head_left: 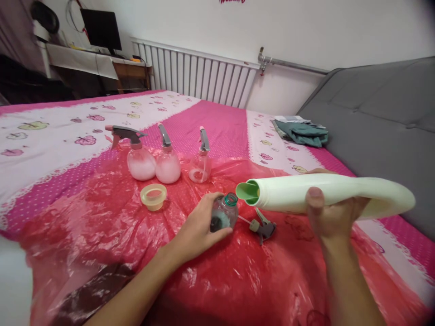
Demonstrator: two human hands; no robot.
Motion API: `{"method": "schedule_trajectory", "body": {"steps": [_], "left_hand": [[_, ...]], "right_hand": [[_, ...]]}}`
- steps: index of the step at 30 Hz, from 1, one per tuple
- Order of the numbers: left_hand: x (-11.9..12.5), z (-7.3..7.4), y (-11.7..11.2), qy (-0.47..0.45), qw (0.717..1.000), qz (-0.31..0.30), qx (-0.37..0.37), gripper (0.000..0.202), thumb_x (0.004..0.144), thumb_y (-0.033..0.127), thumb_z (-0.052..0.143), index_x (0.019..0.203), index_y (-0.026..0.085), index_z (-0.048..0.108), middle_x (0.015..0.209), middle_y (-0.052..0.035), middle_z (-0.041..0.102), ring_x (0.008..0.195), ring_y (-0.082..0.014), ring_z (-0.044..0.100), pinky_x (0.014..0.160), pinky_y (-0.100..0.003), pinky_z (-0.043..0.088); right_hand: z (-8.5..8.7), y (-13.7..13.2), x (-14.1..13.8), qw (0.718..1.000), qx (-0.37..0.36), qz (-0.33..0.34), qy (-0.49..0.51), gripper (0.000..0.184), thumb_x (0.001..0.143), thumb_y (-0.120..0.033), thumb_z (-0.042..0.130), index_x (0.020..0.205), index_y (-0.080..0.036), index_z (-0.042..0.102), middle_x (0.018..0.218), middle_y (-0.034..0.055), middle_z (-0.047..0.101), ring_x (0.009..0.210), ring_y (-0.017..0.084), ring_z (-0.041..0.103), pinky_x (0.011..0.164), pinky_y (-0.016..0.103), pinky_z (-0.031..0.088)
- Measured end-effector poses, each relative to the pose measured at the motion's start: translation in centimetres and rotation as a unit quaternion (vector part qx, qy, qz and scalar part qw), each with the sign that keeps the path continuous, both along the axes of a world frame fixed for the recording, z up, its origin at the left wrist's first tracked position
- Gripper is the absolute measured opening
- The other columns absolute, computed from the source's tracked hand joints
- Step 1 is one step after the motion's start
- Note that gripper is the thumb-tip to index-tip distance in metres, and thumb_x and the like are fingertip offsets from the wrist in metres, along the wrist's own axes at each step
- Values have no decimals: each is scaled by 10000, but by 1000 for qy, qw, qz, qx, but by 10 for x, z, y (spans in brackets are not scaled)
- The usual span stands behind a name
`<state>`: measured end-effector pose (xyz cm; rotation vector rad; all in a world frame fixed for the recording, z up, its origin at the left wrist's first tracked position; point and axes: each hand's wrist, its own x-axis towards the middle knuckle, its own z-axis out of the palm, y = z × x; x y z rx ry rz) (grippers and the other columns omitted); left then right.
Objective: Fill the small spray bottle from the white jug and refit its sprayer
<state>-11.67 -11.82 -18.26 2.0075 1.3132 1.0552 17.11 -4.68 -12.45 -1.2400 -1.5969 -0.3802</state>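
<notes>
My left hand (200,219) is wrapped round a clear spray bottle (229,210) with a green neck and no top, tilted a little to the right. In my right hand (335,213) a pale green detergent bottle (285,192) lies nearly level. Its green pouring spout (248,191) points left, just beside and above the open neck, apart from it. No stream of liquid shows between them. A grey spray head (265,227) with a thin tube lies on the red plastic sheet (217,280), right of the clear bottle.
Three spray bottles, a left one (140,163), a middle one (167,165) and a right one (200,167), stand behind on the sheet. Near them sits a yellowish cap (153,197). Folded cloths (301,131) lie on the bed by the grey headboard (377,108).
</notes>
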Motion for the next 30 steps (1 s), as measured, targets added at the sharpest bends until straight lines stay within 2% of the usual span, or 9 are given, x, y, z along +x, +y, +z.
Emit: {"method": "schedule_trajectory", "body": {"steps": [8,13,22,25,30], "left_hand": [[2,0,1,2,1000,-3,10,675,903,342,729,1453,256,347,1453,-144,540,1345,-345,559,1117,-570,469],[2,0,1,-2,1000,-3,8,692,897,347,743,1450,259,338,1448,-143,539,1340,-345,559,1118,-568,466],[1,0,0,0,1000,-12,11,691,902,338,743,1445,269,321,1460,-138,524,1353,-334,545,1130,-561,455],[1,1,1,-1,1000,-12,8,688,901,339,740,1445,260,326,1462,-138,526,1353,-336,543,1129,-555,453],[2,0,3,-3,1000,-10,6,690,883,346,758,1437,244,360,1462,-138,535,1343,-341,552,1115,-531,466]], "right_hand": [[0,2,2,999,33,-2,-4,548,815,-698,472,868,-228,747,863,69,764,937,371,725,1149,596,274],[0,3,-2,999,34,-21,-12,653,796,-754,439,985,-220,764,833,75,767,937,389,719,1132,610,299],[4,1,-4,998,31,-38,-26,684,775,-795,418,949,-224,751,827,70,759,985,372,700,1169,603,285],[3,3,-1,999,32,-34,-23,675,774,-794,425,949,-227,746,844,59,765,964,361,712,1185,598,270],[-2,10,5,996,56,-63,-36,742,758,-839,357,963,-260,774,819,39,765,1004,382,709,1182,624,284]]}}
